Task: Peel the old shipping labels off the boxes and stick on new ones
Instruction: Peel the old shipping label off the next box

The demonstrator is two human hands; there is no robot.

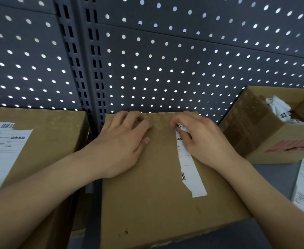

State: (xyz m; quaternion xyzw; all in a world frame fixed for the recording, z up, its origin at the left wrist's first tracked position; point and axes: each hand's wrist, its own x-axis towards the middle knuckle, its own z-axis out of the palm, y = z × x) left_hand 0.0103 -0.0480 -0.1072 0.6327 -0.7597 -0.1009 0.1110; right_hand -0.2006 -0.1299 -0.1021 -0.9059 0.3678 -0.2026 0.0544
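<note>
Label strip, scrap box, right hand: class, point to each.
label strip [188, 168], head view, white middle
scrap box [246, 126], head view, left outer wall
right hand [203, 139], head view, back of hand

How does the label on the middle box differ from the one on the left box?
The middle box's label is a torn narrow strip, its top end pinched by the right hand; the left box's label is a wide sheet, mostly whole, untouched. Both are white with barcodes.

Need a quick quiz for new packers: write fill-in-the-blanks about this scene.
The right hand pinches the torn ____ on the middle box.
The left hand rests on that box's ____.
The open box on the ____ holds crumpled paper.
Missing: label; top; right.
</note>
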